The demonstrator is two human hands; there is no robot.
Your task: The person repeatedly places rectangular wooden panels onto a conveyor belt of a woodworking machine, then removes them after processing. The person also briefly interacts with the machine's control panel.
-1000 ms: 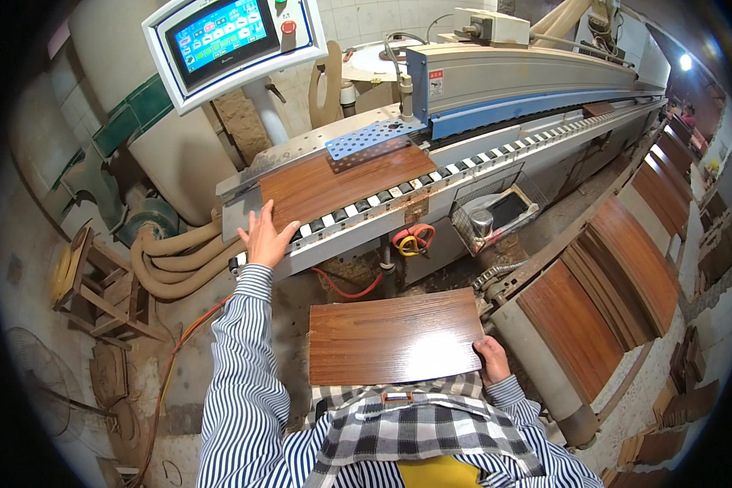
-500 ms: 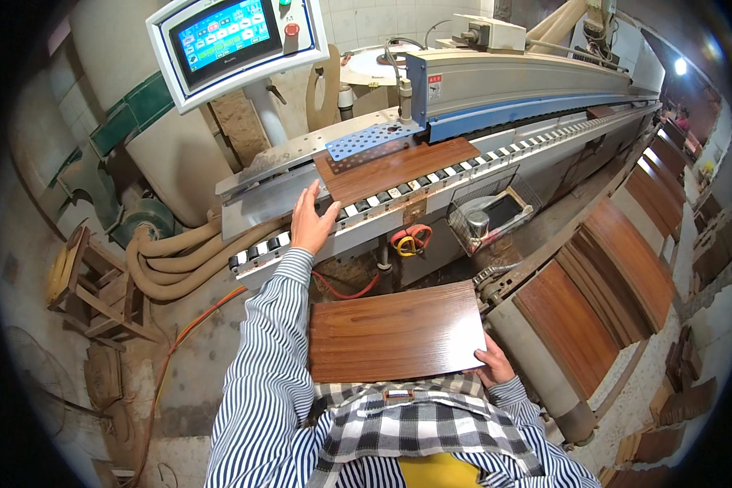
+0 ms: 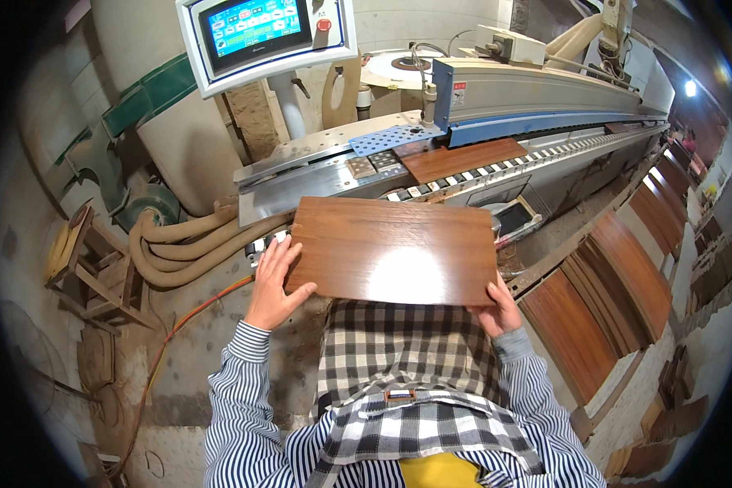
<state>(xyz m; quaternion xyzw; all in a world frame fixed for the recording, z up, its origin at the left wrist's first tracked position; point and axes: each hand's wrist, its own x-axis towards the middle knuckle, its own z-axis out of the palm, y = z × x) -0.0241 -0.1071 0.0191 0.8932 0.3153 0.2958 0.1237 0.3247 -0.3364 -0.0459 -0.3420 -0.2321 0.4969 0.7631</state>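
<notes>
A rectangular brown wood-grain board (image 3: pixel 358 252) is held up in front of my body, light glaring off its face. My right hand (image 3: pixel 500 309) grips its lower right corner, thumb on top and fingers partly hidden beneath. My left hand (image 3: pixel 272 285) is spread at the board's left end, fingers beside the edge and thumb by the lower left corner; it seems to touch without wrapping round. Beyond, another brown board (image 3: pixel 472 160) lies on the machine's roller track (image 3: pixel 464 176), partly under a blue perforated plate (image 3: pixel 394 140).
A long machine with a blue-edged beam (image 3: pixel 545 120) runs to the far right. Its control screen (image 3: pixel 256 28) stands at upper left. Stacked brown boards (image 3: pixel 569 333) lie at right. Thick hoses (image 3: pixel 211 260), a wooden stool (image 3: pixel 102 272) and an orange cable (image 3: pixel 171 337) are at left.
The held board has risen forward, over the near track. My left hand has come back from the track to the board's left end. The board on the track has moved right, farther into the machine.
</notes>
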